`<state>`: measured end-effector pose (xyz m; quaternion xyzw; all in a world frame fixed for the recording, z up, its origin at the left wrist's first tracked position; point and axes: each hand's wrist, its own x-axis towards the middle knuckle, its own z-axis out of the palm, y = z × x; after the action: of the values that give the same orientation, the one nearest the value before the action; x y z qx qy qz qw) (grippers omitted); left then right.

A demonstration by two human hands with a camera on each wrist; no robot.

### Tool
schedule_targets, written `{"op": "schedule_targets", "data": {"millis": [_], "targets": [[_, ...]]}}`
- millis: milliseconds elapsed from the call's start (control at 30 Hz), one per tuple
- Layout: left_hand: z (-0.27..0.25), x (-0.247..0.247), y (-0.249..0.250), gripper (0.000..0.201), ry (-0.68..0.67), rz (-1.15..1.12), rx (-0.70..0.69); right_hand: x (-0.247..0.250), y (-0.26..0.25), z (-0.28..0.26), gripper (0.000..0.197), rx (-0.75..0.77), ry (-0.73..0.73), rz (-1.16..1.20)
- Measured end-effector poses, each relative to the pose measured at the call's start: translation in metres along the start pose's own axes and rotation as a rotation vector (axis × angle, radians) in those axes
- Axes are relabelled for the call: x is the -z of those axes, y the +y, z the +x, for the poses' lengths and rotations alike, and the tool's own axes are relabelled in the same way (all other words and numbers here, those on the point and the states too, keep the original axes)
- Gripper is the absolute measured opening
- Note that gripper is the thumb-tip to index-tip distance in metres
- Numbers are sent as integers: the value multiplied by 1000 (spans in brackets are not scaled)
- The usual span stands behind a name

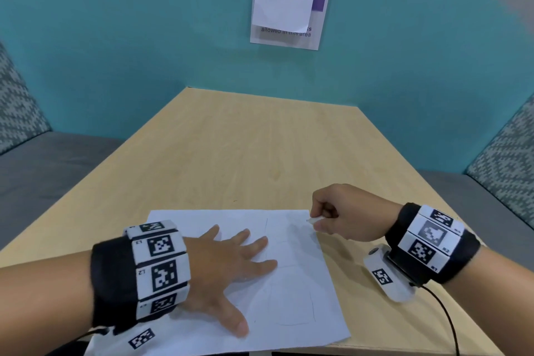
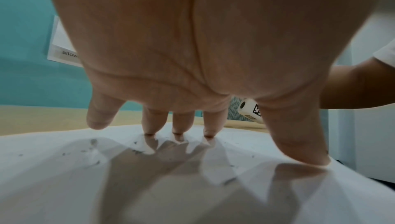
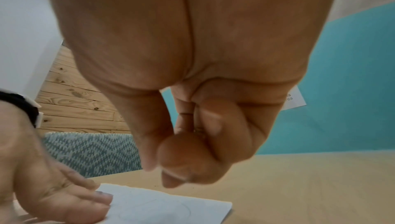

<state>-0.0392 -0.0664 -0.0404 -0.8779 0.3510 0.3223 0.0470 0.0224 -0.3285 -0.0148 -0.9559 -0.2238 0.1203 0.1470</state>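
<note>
Left hand (image 1: 228, 266) splayed flat on paper sheet (image 1: 294, 283); right hand (image 1: 341, 217) pinches white stub (image 1: 313, 220), possibly an eraser, long axis pointing left.

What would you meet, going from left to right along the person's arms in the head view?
left wristband → left hand → small white piece → right hand → right wristband

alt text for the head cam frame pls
A left hand presses flat on a sheet of paper with a faint pencil sketch, on a wooden table. The right hand pinches a small white object at the paper's far right corner; teal wall behind.
</note>
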Motion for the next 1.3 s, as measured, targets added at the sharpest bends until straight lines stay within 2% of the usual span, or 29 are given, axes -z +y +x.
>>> {"op": "schedule_targets", "data": {"millis": [100, 267, 367, 467, 567, 700, 767, 867, 967, 1133, 1300], "targets": [[-2, 10, 4, 97, 40, 1, 43, -3, -7, 13, 8, 4, -34, 8], [20, 44, -6, 97, 183, 61, 198, -10, -20, 40, 6, -21, -122, 21], [44, 48, -20, 97, 167, 64, 247, -14, -26, 53, 7, -29, -159, 21], [57, 38, -31, 96, 175, 89, 242, -15, -28, 62, 6, -45, -176, -10], [59, 30, -35, 96, 191, 122, 249, -15, -33, 65, 14, -55, -201, -51], [63, 20, -41, 95, 243, 105, 246, -22, -46, 65, 15, 42, -227, -124], [63, 17, -44, 95, 250, 107, 249, -20, -47, 69, 15, 50, -196, -166], [65, 13, -47, 98, 265, 96, 254, -18, -46, 72, 15, 36, -168, -155], [66, 10, -50, 95, 280, 83, 249, -24, -51, 69, 11, 90, -216, -137], [68, 9, -50, 98, 302, 85, 248, -16, -48, 75, 15, 38, -189, -151], [69, 7, -53, 98, 292, 64, 249, -20, -53, 72, 11, 77, -230, -156]]}}
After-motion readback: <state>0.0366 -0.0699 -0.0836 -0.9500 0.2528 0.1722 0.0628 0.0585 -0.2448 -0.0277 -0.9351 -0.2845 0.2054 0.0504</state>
